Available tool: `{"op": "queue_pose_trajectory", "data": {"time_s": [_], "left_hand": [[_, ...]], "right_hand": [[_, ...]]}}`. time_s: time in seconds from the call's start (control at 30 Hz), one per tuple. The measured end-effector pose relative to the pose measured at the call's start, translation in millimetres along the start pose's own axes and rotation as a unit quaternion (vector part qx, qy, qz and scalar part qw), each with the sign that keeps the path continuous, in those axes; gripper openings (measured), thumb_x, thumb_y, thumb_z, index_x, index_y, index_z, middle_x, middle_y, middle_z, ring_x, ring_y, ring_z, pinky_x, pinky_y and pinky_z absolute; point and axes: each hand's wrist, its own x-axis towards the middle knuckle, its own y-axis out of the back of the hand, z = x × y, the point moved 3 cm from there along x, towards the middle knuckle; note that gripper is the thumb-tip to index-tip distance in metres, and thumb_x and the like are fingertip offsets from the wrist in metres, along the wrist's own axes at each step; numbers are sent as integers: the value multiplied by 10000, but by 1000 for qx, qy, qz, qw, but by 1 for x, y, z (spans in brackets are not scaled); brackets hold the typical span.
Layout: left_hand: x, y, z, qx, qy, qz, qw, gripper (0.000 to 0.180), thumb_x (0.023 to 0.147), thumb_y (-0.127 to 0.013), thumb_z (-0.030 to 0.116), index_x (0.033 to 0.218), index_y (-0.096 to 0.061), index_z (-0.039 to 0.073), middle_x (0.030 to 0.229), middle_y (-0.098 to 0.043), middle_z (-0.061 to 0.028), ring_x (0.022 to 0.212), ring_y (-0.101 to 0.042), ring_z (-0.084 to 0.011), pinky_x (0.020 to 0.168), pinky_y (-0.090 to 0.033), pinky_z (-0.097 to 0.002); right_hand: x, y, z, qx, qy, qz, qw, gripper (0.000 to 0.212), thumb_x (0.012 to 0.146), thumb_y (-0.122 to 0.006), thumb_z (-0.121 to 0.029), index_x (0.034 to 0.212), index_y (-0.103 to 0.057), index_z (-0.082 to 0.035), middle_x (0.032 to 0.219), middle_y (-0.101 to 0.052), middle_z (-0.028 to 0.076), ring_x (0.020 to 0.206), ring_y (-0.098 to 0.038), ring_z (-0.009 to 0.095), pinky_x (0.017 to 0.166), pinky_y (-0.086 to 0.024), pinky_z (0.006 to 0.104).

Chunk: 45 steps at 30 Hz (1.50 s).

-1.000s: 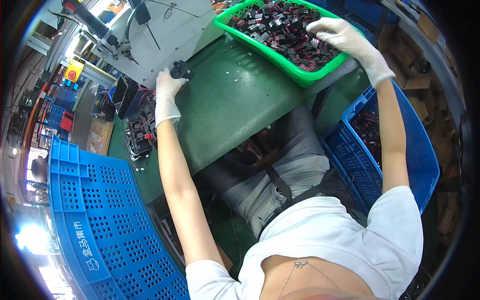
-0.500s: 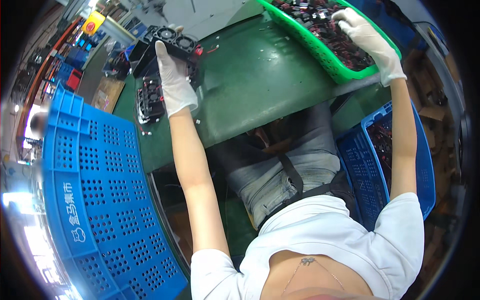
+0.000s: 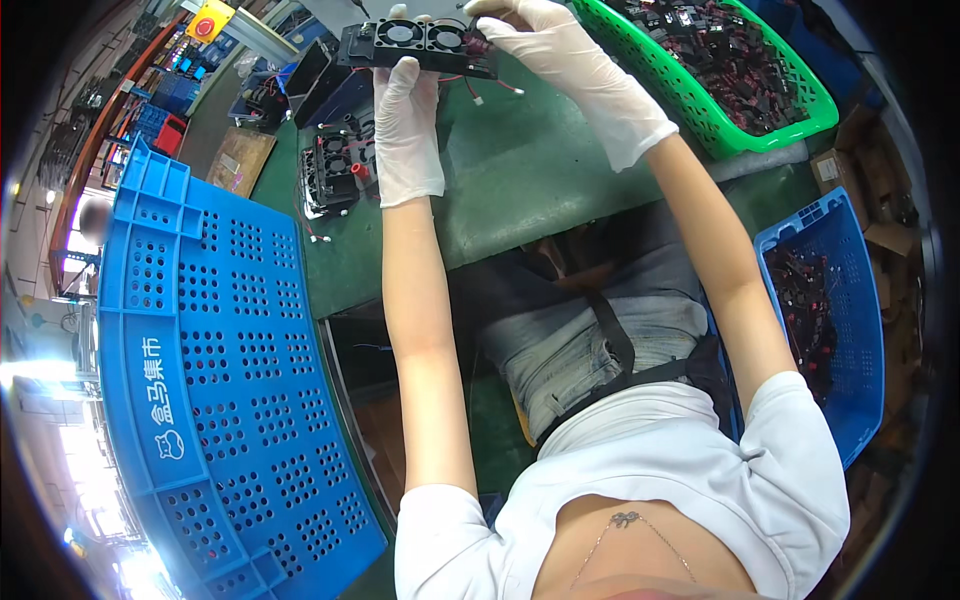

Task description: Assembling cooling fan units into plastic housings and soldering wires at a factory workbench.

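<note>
Both my hands wear white gloves. My left hand (image 3: 407, 125) grips the near edge of a black double-fan module (image 3: 417, 45), held above the green table (image 3: 520, 170) at the top of the view. My right hand (image 3: 570, 70) is on the module's right end, fingers closed over a small dark part with thin red and white wires hanging from it. A green basket (image 3: 800, 110) full of small black parts stands at the upper right.
A stack of similar black fan modules (image 3: 330, 175) lies on the table to the left. A large blue perforated crate (image 3: 200, 380) fills the left side. A blue basket (image 3: 835, 330) with dark parts sits low on the right, by my lap.
My right hand left the green basket and came over to the fan module. My left hand lifted the module up from the table's left side toward the middle.
</note>
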Motion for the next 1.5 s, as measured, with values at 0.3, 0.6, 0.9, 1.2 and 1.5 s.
{"op": "queue_pose_trajectory", "data": {"time_s": [0.3,0.6,0.9,1.2,1.5], "left_hand": [[0,11,1,3,-27,37,999,771,773,-775,343,1383,-399,59,1231,-561,-107,1133,-572,-224,995,-503,-374],[1,10,0,2,-38,54,998,775,750,-788,371,1353,-427,45,1201,-585,-80,1109,-584,-210,993,-501,-381],[4,21,-6,-21,-33,80,996,777,745,-774,407,1339,-436,37,1183,-593,-79,1104,-584,-210,1006,-489,-392],[2,22,-8,-51,-30,95,994,810,702,-786,425,1318,-447,23,1173,-586,-84,1108,-579,-213,1012,-496,-366],[4,35,-10,-68,-27,144,987,649,726,-763,444,1151,-530,13,1078,-613,-76,1028,-613,-187,929,-550,-296]], "right_hand": [[-9,-15,11,159,10,46,986,162,905,-614,-51,1055,-579,0,924,-614,55,865,-578,108,790,-485,265],[-3,-10,-1,-6,113,77,991,158,833,-638,-12,987,-615,-39,870,-569,120,815,-588,259,753,-476,331],[2,-11,-6,-17,106,84,991,126,844,-626,-20,970,-618,-26,845,-581,130,793,-600,266,732,-480,327],[3,-11,-6,11,68,71,995,117,845,-649,-36,958,-637,-9,843,-609,119,787,-620,224,727,-489,307],[2,-10,-12,62,63,34,995,103,860,-644,-18,962,-644,-8,882,-609,91,777,-615,160,727,-497,273]]}}
